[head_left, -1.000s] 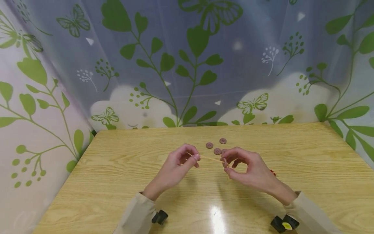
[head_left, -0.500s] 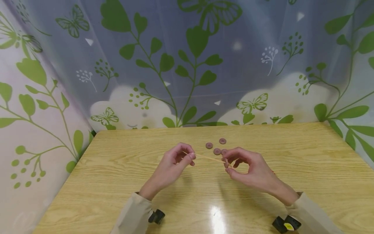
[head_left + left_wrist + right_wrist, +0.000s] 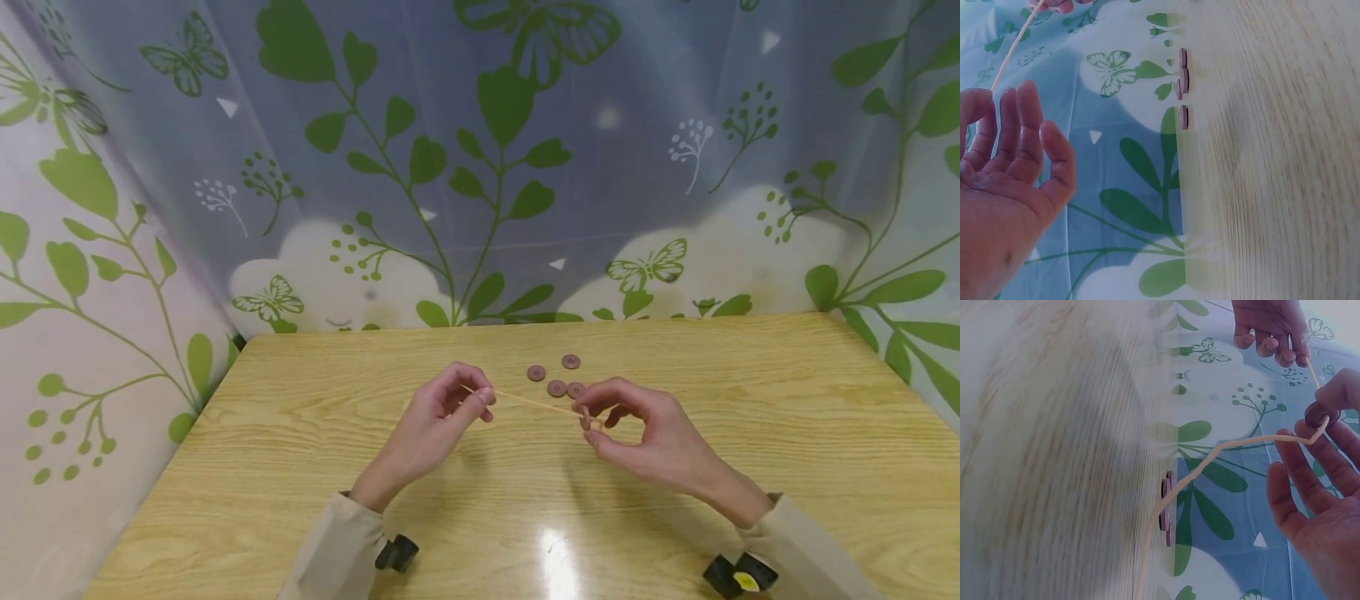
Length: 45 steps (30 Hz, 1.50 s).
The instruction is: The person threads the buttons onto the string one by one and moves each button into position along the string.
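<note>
My left hand (image 3: 438, 429) pinches a thin yellow-orange string (image 3: 536, 403) between thumb and index finger. The string runs taut to my right hand (image 3: 660, 433), which holds a brown button (image 3: 1316, 415) between thumb and fingertips. In the right wrist view, the string comes out of the button and its loose tail (image 3: 1213, 456) crosses in front of the fingers, then hangs downward. Just beyond the right fingertips, several more brown buttons lie flat on the table, including a left one (image 3: 536, 373), a far one (image 3: 571, 362) and a near pair (image 3: 557, 388).
The wooden table (image 3: 315, 475) reaches back to a curtain (image 3: 637, 125) printed with leaves and butterflies. Another patterned curtain (image 3: 97, 275) borders it on the left. Both wrists wear black camera mounts, the left mount (image 3: 397, 553) close over the table.
My left hand has drawn left, lengthening the string between the hands. The tail at the right hand has shifted toward its palm. A red item behind the right wrist is now hidden.
</note>
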Each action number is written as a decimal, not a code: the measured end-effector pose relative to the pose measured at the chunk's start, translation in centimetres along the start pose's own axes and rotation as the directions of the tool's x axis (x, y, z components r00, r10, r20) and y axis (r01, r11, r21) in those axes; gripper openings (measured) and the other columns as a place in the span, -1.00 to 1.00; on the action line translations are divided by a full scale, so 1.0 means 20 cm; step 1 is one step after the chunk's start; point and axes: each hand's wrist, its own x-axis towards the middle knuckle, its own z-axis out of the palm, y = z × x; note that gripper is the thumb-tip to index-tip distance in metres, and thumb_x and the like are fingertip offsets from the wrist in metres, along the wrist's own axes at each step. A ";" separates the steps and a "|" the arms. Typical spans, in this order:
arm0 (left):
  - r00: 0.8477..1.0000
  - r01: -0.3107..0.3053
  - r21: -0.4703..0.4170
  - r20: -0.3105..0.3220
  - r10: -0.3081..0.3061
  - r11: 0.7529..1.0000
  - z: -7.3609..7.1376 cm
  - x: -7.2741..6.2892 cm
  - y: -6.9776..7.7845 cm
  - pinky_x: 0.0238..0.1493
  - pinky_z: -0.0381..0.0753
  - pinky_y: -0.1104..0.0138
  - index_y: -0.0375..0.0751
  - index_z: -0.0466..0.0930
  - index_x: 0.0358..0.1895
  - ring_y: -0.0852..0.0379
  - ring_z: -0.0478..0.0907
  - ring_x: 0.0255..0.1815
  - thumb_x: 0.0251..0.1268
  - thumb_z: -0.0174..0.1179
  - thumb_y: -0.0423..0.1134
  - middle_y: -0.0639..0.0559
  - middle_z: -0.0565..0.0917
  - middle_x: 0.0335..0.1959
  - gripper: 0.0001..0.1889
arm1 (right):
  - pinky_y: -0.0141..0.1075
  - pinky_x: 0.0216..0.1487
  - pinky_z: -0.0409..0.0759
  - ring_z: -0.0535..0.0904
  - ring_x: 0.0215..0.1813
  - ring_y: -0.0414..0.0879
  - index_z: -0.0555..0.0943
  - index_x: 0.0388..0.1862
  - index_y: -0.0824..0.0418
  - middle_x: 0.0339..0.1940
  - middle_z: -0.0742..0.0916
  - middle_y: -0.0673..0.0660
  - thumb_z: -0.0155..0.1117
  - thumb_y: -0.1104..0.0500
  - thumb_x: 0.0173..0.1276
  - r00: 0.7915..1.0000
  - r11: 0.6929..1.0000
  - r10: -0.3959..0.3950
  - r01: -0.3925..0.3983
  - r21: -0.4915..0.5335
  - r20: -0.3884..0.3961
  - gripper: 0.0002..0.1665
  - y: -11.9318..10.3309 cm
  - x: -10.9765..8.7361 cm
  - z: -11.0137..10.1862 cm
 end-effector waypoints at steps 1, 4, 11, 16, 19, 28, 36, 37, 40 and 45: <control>1.000 0.003 0.000 -0.001 -0.003 1.000 0.00 0.00 0.00 -0.08 0.74 0.28 -0.31 0.53 -0.01 0.13 0.68 -0.22 0.55 0.11 -0.34 -0.21 0.61 -0.13 -0.88 | -0.35 -0.18 0.70 0.68 -0.17 -0.28 0.68 0.01 0.12 -0.11 0.79 -0.03 0.41 0.46 0.23 1.000 1.000 -0.001 0.001 -0.004 0.000 -0.58 0.00 0.00 0.00; 1.000 0.008 0.007 -0.005 -0.008 1.000 -0.01 0.00 0.01 -0.11 0.73 0.29 -0.30 0.54 -0.01 0.11 0.69 -0.22 0.56 0.11 -0.33 -0.20 0.61 -0.13 -0.88 | -0.36 -0.18 0.69 0.68 -0.17 -0.27 0.68 0.02 0.15 -0.10 0.79 -0.02 0.40 0.46 0.24 1.000 1.000 -0.011 0.011 -0.013 -0.001 -0.60 0.01 0.00 -0.01; 1.000 0.009 0.023 -0.003 -0.009 1.000 -0.02 0.00 0.00 -0.22 0.65 0.37 -0.28 0.53 -0.02 0.03 0.69 -0.20 0.57 0.10 -0.31 -0.20 0.60 -0.13 -0.89 | -0.31 -0.18 0.70 0.68 -0.18 -0.28 0.69 -0.01 0.12 -0.12 0.79 -0.06 0.41 0.45 0.25 1.000 0.999 -0.019 0.019 -0.043 -0.006 -0.62 0.01 -0.01 -0.02; 1.000 0.011 0.026 -0.009 -0.010 1.000 -0.04 0.01 0.01 -0.21 0.64 0.38 -0.26 0.53 -0.02 0.05 0.69 -0.21 0.58 0.10 -0.31 -0.19 0.61 -0.12 -0.89 | -0.33 -0.16 0.69 0.69 -0.16 -0.27 0.69 -0.01 0.12 -0.11 0.79 -0.08 0.41 0.44 0.26 0.999 0.998 -0.031 0.031 -0.056 -0.009 -0.63 0.02 -0.02 -0.03; 1.000 0.005 0.024 -0.015 -0.004 1.000 -0.04 0.01 0.01 -0.19 0.66 0.37 -0.27 0.53 -0.02 0.07 0.69 -0.21 0.57 0.10 -0.31 -0.19 0.61 -0.12 -0.89 | -0.33 -0.15 0.69 0.69 -0.14 -0.26 0.69 -0.01 0.11 -0.11 0.78 -0.10 0.41 0.44 0.25 1.000 0.998 -0.028 0.027 -0.062 -0.011 -0.62 0.03 -0.03 -0.04; 0.999 -0.010 0.046 -0.046 0.012 0.999 -0.07 0.01 -0.01 -0.19 0.62 0.39 -0.27 0.53 -0.03 0.16 0.68 -0.24 0.56 0.12 -0.31 -0.18 0.61 -0.14 -0.90 | -0.36 -0.16 0.69 0.70 -0.14 -0.26 0.70 -0.03 0.06 -0.13 0.78 -0.08 0.41 0.44 0.25 1.000 0.997 -0.024 0.023 -0.076 -0.008 -0.61 0.05 -0.04 -0.05; 0.998 0.001 0.050 -0.063 0.002 0.999 -0.09 -0.01 0.00 -0.14 0.61 0.38 -0.26 0.52 -0.03 0.17 0.68 -0.24 0.57 0.11 -0.31 -0.18 0.62 -0.14 -0.90 | -0.33 -0.14 0.70 0.70 -0.13 -0.22 0.69 -0.02 -0.06 -0.12 0.78 -0.13 0.42 0.39 0.28 1.000 0.997 0.002 -0.002 -0.083 0.006 -0.59 0.06 -0.06 -0.06; 0.998 0.005 0.050 -0.064 -0.002 0.999 -0.09 -0.01 0.00 -0.14 0.62 0.37 -0.26 0.52 -0.03 0.17 0.67 -0.24 0.57 0.11 -0.31 -0.19 0.62 -0.14 -0.90 | -0.34 -0.14 0.70 0.70 -0.13 -0.22 0.69 -0.02 -0.06 -0.12 0.78 -0.12 0.42 0.40 0.27 1.000 0.996 0.003 -0.003 -0.085 0.008 -0.58 0.06 -0.06 -0.07; 0.998 0.011 0.049 -0.067 -0.008 0.999 -0.10 -0.02 -0.01 -0.13 0.64 0.34 -0.27 0.52 -0.02 0.18 0.67 -0.24 0.57 0.11 -0.31 -0.23 0.62 -0.13 -0.90 | -0.33 -0.15 0.71 0.70 -0.14 -0.24 0.69 -0.03 -0.05 -0.13 0.78 -0.12 0.43 0.40 0.26 1.000 0.996 0.008 -0.007 -0.094 0.010 -0.58 0.06 -0.07 -0.07; 0.997 0.012 0.049 -0.074 -0.008 0.999 -0.10 -0.02 -0.02 -0.13 0.63 0.37 -0.28 0.52 -0.03 0.19 0.67 -0.24 0.56 0.11 -0.32 -0.25 0.62 -0.13 -0.90 | -0.29 -0.17 0.72 0.69 -0.15 -0.32 0.70 -0.06 -0.07 -0.16 0.78 -0.15 0.43 0.39 0.28 0.999 0.993 0.041 -0.040 -0.108 0.010 -0.60 0.07 -0.08 -0.07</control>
